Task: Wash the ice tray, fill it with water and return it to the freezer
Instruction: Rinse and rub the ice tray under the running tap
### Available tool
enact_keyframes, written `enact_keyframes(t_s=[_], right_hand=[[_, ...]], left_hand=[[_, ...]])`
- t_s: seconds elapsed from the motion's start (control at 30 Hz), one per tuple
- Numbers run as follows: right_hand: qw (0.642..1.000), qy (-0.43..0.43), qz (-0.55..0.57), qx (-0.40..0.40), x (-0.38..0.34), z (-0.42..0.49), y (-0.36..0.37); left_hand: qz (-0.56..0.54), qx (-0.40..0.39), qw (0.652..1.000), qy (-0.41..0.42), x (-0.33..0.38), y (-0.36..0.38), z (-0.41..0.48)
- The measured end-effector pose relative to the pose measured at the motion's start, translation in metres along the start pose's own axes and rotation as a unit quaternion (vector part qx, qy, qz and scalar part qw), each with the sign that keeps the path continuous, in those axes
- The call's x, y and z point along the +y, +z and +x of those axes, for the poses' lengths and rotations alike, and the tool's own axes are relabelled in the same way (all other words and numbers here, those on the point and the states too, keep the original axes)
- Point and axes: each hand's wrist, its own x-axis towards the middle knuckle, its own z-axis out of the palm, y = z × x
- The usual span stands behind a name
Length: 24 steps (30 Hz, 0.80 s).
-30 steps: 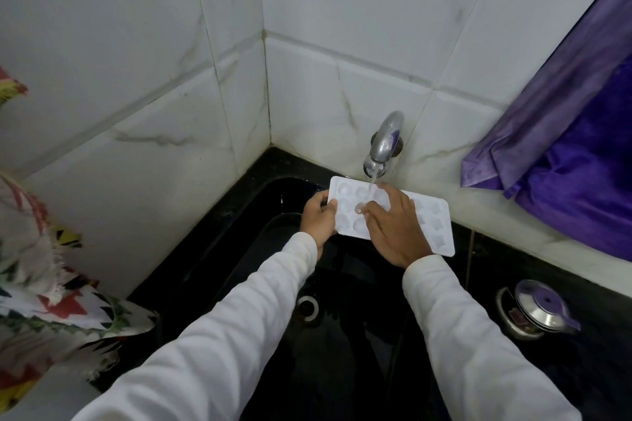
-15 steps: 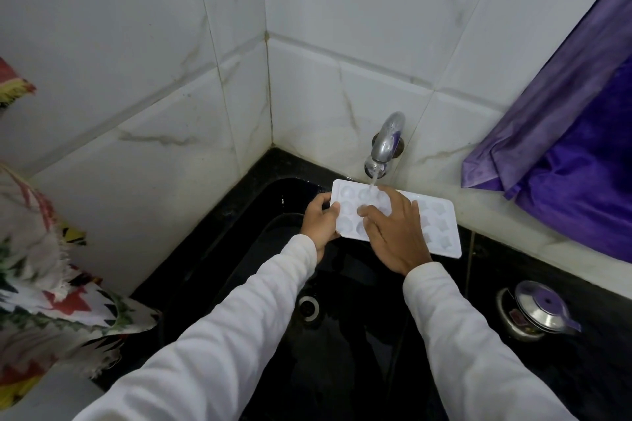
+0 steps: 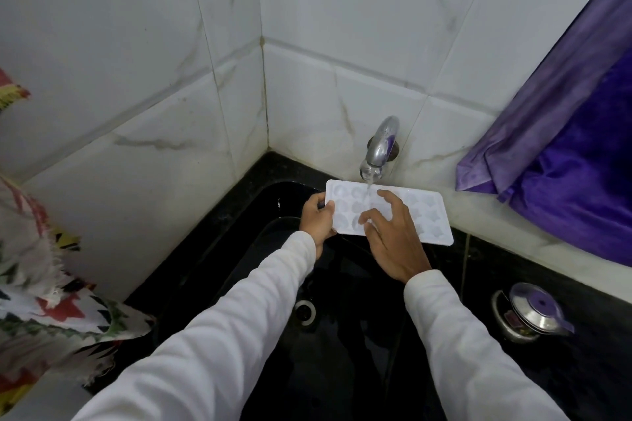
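Observation:
A white ice tray (image 3: 427, 215) with shaped cavities is held level over the black sink (image 3: 342, 352), under the chrome tap (image 3: 381, 143). A thin stream of water runs from the tap onto the tray's middle. My left hand (image 3: 316, 219) grips the tray's left end, thumb on top. My right hand (image 3: 393, 236) lies over the tray's middle with fingers spread and slightly bent, fingertips touching the cavities.
White marble-look tiles form the corner behind the sink. A purple cloth (image 3: 564, 164) hangs at the right over the ledge. A steel lidded pot (image 3: 531, 311) sits on the black counter at right. A patterned cloth (image 3: 41, 301) hangs at the left. The sink drain (image 3: 305, 309) shows below my left wrist.
The tray has shifted slightly to the right under the tap. My right hand's fingers have lifted and spread wider over the cavities.

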Motion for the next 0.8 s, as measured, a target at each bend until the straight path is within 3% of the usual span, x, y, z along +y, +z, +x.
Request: enact_keyframes(t_s=[0.13,0.37,0.57,0.8], right_hand=[[0.998,-0.048,-0.033,-0.003,0.001,0.0,0.003],[0.997,-0.034,-0.064,-0.003,-0.002,-0.002,0.004],[0.997,-0.015,-0.065,-0.037,-0.01,-0.008,0.009],[0.999,-0.026,-0.011,-0.023,-0.006,-0.015,0.009]], left_hand=[[0.002,0.004,1.0,-0.001,0.004,0.001,0.003],[0.003,0.008,1.0,0.004,0.003,-0.001,0.005],[0.002,0.012,1.0,0.005,0.002,-0.001,0.003],[0.005,0.027,1.0,0.011,-0.003,-0.005,0.002]])
